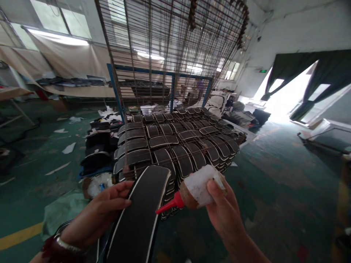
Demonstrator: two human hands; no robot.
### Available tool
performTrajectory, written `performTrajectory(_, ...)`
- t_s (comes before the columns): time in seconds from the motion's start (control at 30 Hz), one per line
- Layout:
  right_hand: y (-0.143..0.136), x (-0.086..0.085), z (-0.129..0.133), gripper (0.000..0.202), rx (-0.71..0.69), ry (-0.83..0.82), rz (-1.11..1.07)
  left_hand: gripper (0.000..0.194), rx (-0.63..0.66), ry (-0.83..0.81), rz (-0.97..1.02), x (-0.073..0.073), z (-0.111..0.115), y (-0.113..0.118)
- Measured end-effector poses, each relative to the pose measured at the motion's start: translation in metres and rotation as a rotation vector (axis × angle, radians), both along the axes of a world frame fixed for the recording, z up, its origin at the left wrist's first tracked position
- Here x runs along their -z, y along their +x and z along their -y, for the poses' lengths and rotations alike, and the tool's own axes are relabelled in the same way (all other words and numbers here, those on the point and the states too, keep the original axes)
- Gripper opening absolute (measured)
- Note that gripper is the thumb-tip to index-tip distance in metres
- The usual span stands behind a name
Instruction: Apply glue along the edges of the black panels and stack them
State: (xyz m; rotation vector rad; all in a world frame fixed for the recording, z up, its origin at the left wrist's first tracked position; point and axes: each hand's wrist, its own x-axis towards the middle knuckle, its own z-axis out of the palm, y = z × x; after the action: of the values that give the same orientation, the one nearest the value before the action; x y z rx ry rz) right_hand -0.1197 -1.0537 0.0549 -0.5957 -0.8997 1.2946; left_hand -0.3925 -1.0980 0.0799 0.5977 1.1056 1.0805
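Note:
My left hand [109, 204] grips the left edge of a long, curved black panel [142, 208] with a pale line along its border, thumb on top. A squeeze bottle [201, 186] with a white wrapped body and a red pointed nozzle is in my right hand [223, 204]. It lies tilted, and the nozzle tip meets the panel's right edge, near the pale line. Whether anything comes out of the tip is too small to tell. Just beyond are stacks of similar black panels [181, 135] on a wire rack.
A tall wire rack [170, 44] with a blue frame [172, 91] rises behind the stacks. Piles of dark pieces [95, 146] and a green bag [64, 212] lie on the floor at left. A doorway with dark curtains [323, 73] is at far right.

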Motion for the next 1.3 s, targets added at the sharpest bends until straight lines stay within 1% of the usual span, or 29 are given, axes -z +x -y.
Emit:
performTrajectory(0.1,-0.002,0.000,0.005,0.039,-0.033,0.041,0.017,0.043,0.019,-0.006,-0.003,-0.002,-0.002,-0.002)
performTrajectory(0.27,-0.001,0.000,0.013,0.045,-0.105,0.105,0.082,0.044,-0.023,0.005,-0.029,-0.007,-0.009,-0.005)
performTrajectory(0.43,0.000,0.001,0.018,0.050,-0.175,0.143,0.141,0.045,-0.034,0.034,-0.026,-0.010,-0.014,-0.010)
performTrajectory(0.5,-0.002,0.001,0.020,0.051,-0.180,0.148,0.141,0.045,-0.056,0.035,-0.023,-0.012,-0.015,-0.012)
performTrajectory(0.67,-0.005,0.001,0.023,0.050,-0.187,0.114,0.119,0.043,-0.159,0.038,-0.032,-0.020,-0.017,-0.013)
performTrajectory(0.77,-0.007,0.001,0.023,0.050,-0.166,0.082,0.092,0.038,-0.218,0.050,-0.039,-0.021,-0.018,-0.015)
performTrajectory(0.9,-0.008,0.003,0.017,0.047,-0.122,0.044,-0.014,0.031,-0.324,0.061,-0.032,-0.016,-0.011,-0.017)
performTrajectory(0.97,-0.008,0.005,0.012,0.043,-0.061,0.034,-0.073,0.026,-0.423,0.069,0.032,-0.011,-0.007,-0.015)
performTrajectory(1.03,-0.006,0.005,0.007,0.042,0.011,0.026,-0.119,0.027,-0.534,0.073,0.114,-0.007,-0.002,-0.009)
performTrajectory(1.1,-0.004,0.004,0.003,0.045,0.071,0.035,-0.148,0.028,-0.610,0.053,0.174,-0.004,0.000,-0.001)
performTrajectory(1.2,0.000,0.002,-0.001,0.044,0.126,0.074,-0.159,0.027,-0.650,0.016,0.246,-0.003,0.001,0.010)
performTrajectory(1.3,0.002,0.000,-0.002,0.040,0.152,0.117,-0.136,0.027,-0.673,-0.009,0.304,-0.004,0.001,0.015)
